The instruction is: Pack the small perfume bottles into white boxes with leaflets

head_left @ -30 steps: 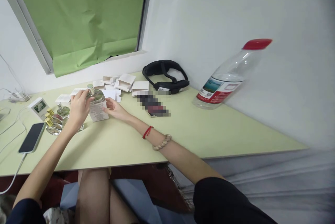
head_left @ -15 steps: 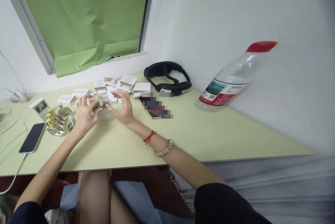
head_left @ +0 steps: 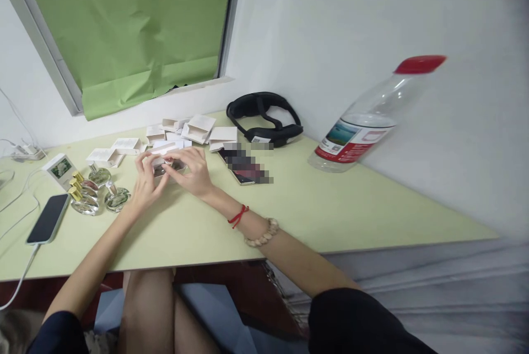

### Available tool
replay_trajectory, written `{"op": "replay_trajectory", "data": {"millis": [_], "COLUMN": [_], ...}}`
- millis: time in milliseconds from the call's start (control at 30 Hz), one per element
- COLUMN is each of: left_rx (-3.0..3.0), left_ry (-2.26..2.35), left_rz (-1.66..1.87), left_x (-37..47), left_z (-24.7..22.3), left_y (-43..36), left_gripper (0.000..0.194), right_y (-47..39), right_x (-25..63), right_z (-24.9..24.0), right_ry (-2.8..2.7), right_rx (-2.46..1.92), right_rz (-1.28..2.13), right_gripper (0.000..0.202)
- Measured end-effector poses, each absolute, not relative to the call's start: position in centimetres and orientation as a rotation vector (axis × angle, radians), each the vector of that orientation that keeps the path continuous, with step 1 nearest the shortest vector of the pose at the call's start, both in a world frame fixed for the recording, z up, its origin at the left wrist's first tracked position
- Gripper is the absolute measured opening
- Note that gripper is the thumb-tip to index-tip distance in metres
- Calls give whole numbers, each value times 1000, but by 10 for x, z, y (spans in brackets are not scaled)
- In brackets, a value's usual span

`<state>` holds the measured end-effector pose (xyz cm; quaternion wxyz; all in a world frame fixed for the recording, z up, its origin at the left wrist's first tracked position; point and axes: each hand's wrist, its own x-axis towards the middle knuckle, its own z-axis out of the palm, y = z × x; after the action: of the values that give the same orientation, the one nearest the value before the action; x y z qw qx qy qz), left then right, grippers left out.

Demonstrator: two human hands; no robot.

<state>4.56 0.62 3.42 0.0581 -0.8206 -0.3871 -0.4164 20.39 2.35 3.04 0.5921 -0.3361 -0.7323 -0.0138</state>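
My left hand (head_left: 149, 184) and my right hand (head_left: 193, 173) are close together over the middle-left of the table. Their fingers and thumbs close round a small glass perfume bottle (head_left: 177, 165), which the fingers partly cover. Something clear, like a plastic tray, shows about the bottle; how the two fit together is hidden. Left of my left hand stands another perfume bottle (head_left: 117, 199) with a silver cap. Further left are several gold-capped bottles (head_left: 85, 205) and a silver-capped green one (head_left: 99, 176).
Several white cartons (head_left: 199, 128) lie behind my hands. A picture box (head_left: 60, 171) and a charging phone (head_left: 48, 219) are at the left. Right of my hands lie a blurred dark phone (head_left: 243, 166), a black headset (head_left: 266, 122) and a large water bottle (head_left: 359, 133).
My hands have come closer together and my left hand has moved right. The silver cap that stood up between them is now hidden. The left-hand bottle shows more fully.
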Motion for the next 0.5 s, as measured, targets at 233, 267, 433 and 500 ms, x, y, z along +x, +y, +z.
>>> {"op": "replay_trajectory", "data": {"millis": [233, 267, 433, 500], "left_rx": [-2580, -2615, -2706, -2709], "left_ry": [-1078, -1054, -1035, -1046], "left_rz": [-1212, -1208, -1231, -1255], "left_x": [34, 34, 37, 38], "left_z": [24, 23, 21, 21], "left_y": [21, 21, 21, 20], "left_gripper": [46, 46, 44, 43], "right_y": [29, 30, 36, 37], "right_x": [208, 209, 208, 208], "right_z": [26, 25, 17, 14], "right_ry": [-1824, -1846, -1947, -1969], "right_rx": [-821, -820, -797, -796], "right_rz": [-49, -64, -188, -220], "right_gripper": [17, 19, 28, 29]}}
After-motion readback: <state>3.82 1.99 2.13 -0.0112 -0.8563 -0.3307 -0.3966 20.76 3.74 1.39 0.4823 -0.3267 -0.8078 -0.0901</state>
